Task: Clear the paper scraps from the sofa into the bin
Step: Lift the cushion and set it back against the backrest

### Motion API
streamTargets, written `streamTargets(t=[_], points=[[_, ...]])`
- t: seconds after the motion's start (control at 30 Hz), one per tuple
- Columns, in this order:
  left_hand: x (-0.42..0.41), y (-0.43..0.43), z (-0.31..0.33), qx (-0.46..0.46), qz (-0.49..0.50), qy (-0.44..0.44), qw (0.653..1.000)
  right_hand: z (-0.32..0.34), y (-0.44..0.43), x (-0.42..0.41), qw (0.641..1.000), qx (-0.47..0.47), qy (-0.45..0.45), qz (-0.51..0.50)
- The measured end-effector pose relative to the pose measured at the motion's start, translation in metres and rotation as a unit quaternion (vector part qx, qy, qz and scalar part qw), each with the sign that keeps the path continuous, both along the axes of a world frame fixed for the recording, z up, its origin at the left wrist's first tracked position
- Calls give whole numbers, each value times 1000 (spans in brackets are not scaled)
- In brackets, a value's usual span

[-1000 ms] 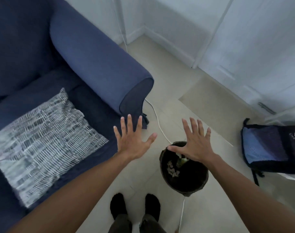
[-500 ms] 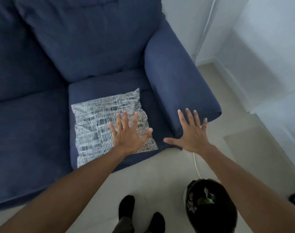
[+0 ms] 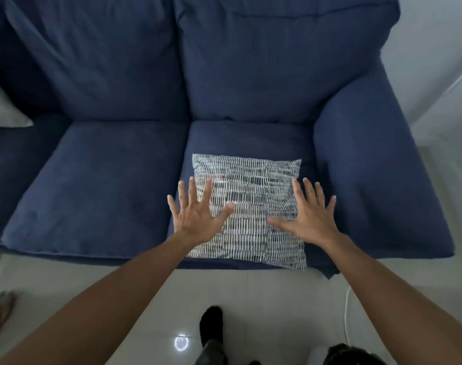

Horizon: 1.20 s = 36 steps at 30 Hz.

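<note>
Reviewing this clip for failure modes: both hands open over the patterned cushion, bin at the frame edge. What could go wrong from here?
1. No scraps show on the sofa; any left may sit under the patterned cushion, so stopping now could miss them.
2. Left hand and right hand are spread open with no grip; lifting the cushion fast could scatter hidden scraps onto the floor.
3. The bin sits by the person's foot and a white cable: likely kick or trip hazard.

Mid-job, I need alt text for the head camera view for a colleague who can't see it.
Both hands, left hand and right hand, are spread open and empty over a patterned cushion on the right seat of a blue sofa. No paper scraps show on the seats. The bin peeks in at the bottom right, on the floor.
</note>
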<state>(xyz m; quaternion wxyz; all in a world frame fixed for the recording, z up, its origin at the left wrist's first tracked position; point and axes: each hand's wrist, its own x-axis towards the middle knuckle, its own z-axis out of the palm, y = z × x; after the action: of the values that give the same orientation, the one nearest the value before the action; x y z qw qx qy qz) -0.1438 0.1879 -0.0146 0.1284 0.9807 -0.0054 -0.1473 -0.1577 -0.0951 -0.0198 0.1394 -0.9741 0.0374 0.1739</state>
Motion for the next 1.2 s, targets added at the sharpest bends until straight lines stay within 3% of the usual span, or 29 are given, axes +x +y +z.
streamTargets(t=[0.27,0.57,0.77,1.2], points=[[27,27,-47,-30,54,34,998,-37,14,30,998,38,28,-49],[64,21,-96,-163,147,110,969,-86,19,46,964,153,72,-203],[71,20,-116,-191,136,117,965,-106,23,50,955,178,52,-230],[82,20,-70,-286,141,20,948,-57,28,63,949,223,-43,-220]])
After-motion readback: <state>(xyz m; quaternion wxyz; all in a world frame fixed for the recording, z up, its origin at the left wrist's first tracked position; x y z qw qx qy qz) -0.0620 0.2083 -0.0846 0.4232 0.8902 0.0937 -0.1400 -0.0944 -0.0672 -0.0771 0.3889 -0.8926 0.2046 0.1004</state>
